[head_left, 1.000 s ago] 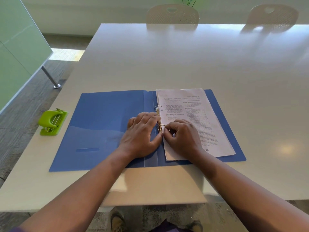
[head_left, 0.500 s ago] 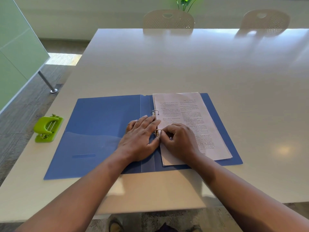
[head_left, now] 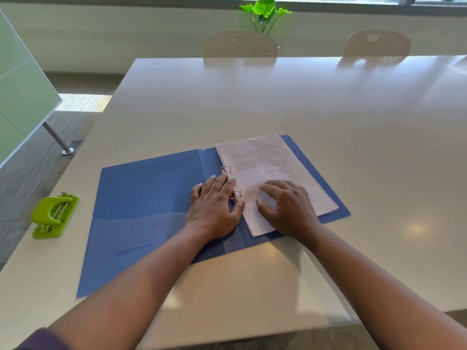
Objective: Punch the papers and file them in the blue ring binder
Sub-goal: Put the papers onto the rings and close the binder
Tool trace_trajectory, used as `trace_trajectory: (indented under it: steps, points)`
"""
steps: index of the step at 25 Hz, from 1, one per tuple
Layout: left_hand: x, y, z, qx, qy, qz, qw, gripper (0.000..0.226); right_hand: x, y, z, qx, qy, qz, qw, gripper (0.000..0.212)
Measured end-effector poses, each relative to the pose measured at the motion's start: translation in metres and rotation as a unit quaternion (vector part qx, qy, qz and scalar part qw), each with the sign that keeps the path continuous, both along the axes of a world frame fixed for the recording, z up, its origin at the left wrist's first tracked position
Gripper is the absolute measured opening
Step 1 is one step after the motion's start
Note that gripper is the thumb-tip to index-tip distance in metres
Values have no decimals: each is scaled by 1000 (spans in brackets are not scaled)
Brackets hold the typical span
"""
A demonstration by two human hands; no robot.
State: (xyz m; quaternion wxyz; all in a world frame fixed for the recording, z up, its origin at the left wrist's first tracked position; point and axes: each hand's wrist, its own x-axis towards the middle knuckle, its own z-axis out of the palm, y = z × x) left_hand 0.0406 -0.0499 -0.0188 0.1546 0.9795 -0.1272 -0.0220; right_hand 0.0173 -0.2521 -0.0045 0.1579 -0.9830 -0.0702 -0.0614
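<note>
On the white table (head_left: 328, 117) we see the blue ring binder (head_left: 151, 198) lying open, with the papers (head_left: 265, 162) on its right half, threaded on the rings (head_left: 225, 169). Our left hand (head_left: 214, 208) rests flat beside the rings, fingers straight; our right hand (head_left: 288, 208) presses the papers with relaxed fingers. A green hole punch (head_left: 54, 215) stands near the left edge.
</note>
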Motion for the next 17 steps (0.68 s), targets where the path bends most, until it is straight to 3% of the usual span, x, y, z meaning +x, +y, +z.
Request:
trace_trajectory:
  steps: [10, 17]
  points:
    - [56, -43, 3, -8, 14, 51, 999, 67, 27, -67, -11, -68, 38, -220, 972, 86]
    - [73, -52, 2, -2, 9, 60, 998, 67, 43, -79, -12, -36, 73, -289, 954, 93]
